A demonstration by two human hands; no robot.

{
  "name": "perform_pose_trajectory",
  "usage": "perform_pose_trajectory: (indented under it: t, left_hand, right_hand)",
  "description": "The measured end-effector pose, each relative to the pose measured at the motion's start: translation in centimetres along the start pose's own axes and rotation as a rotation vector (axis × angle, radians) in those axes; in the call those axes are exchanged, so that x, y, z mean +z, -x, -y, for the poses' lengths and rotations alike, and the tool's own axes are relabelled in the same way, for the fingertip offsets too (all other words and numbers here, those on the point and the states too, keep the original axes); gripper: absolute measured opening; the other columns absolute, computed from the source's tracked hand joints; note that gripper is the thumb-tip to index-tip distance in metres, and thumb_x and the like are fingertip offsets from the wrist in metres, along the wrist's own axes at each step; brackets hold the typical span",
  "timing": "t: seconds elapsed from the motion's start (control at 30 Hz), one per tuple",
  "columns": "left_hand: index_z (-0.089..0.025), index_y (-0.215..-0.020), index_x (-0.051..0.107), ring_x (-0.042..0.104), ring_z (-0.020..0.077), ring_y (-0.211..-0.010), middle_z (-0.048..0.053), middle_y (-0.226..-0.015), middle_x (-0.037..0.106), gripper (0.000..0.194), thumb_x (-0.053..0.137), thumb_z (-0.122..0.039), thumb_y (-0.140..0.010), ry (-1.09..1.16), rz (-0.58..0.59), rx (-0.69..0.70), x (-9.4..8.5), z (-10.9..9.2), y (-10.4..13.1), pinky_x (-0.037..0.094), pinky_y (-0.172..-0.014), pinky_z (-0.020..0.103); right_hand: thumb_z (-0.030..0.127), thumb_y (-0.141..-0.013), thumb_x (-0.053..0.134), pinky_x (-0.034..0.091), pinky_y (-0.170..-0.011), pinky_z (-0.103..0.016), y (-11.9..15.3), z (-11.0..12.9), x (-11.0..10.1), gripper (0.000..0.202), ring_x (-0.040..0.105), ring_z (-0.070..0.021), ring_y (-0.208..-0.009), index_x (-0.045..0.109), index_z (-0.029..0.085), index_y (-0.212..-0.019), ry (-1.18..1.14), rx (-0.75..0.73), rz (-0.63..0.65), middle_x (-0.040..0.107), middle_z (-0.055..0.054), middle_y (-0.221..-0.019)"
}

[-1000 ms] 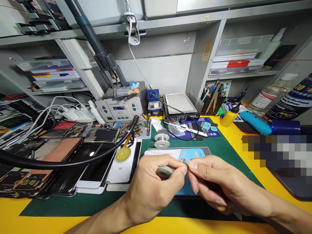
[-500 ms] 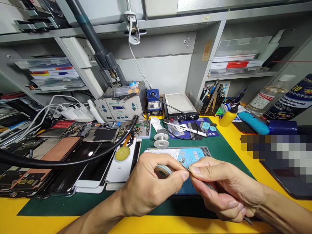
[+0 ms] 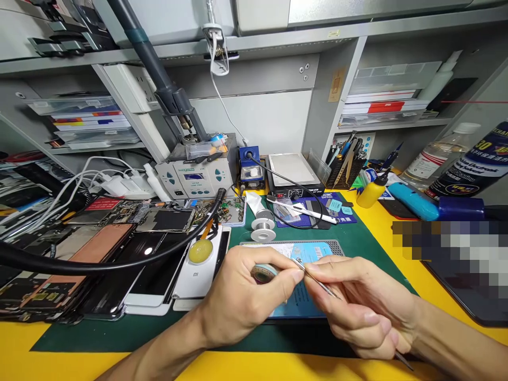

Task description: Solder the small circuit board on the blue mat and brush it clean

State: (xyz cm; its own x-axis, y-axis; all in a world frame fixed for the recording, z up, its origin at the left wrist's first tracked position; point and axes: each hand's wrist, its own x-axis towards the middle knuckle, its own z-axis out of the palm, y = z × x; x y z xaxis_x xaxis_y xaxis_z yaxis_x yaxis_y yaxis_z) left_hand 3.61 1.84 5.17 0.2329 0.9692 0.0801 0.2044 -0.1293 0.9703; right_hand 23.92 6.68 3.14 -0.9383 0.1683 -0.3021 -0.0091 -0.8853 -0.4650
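My left hand (image 3: 246, 296) is closed, with thumb and forefinger pinched at the tip. Within its curled fingers shows a round, spool-like thing with a pale blue rim (image 3: 263, 272). My right hand (image 3: 357, 301) holds a slim metal tool (image 3: 323, 286) between thumb and fingers. One end of this tool meets the left fingertips; the other pokes out below the right palm. Whatever is pinched at the meeting point is too small to make out. Beneath both hands lies a blue printed sheet (image 3: 297, 307), partly hidden.
Phones and phone parts (image 3: 151, 275) crowd the left. A solder spool (image 3: 263, 228) stands behind the hands on the green mat (image 3: 190, 333). Farther back are a grey control unit (image 3: 196, 177) and a flat heating plate (image 3: 293, 169). A yellow bottle (image 3: 372, 193) stands right.
My right hand has shifted slightly left and its fingers have loosened, so more of the metal tool shows. The left hand stays nearly still.
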Motion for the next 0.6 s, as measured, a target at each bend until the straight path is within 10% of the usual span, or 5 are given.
perform_pose_trajectory:
  t: [0.3, 0.6]
  left_hand:
    - [-0.013, -0.088, 0.073, 0.046, 0.0049, -0.043, -0.001, -0.058, 0.06, 0.025, 0.067, -0.037, -0.088, 0.142, -0.034, -0.196, -0.2, 0.5, 0.0, 0.037, -0.039, 0.014]
    - [-0.013, -0.075, 0.07, 0.047, 0.0049, -0.045, -0.003, -0.055, 0.06, 0.018, 0.063, -0.023, -0.088, -0.041, -0.092, -0.053, 0.4, -0.1, 0.1, 0.039, -0.045, 0.015]
  right_hand:
    - [0.051, -0.103, 0.039, 0.034, -0.045, -0.02, 1.0, -0.6, 2.2, 0.043, 0.037, -0.0089, -0.05, 0.054, 0.019, -0.077, 1.161, -0.471, -0.644, 0.041, 0.005, -0.058]
    - [0.016, -0.102, 0.039, 0.038, -0.054, -0.03, 0.3, -1.8, 1.1, 0.022, 0.05, -0.0142, -0.052, 0.054, 0.02, -0.086, 2.009, -0.931, -0.659, 0.062, 0.0, -0.068]
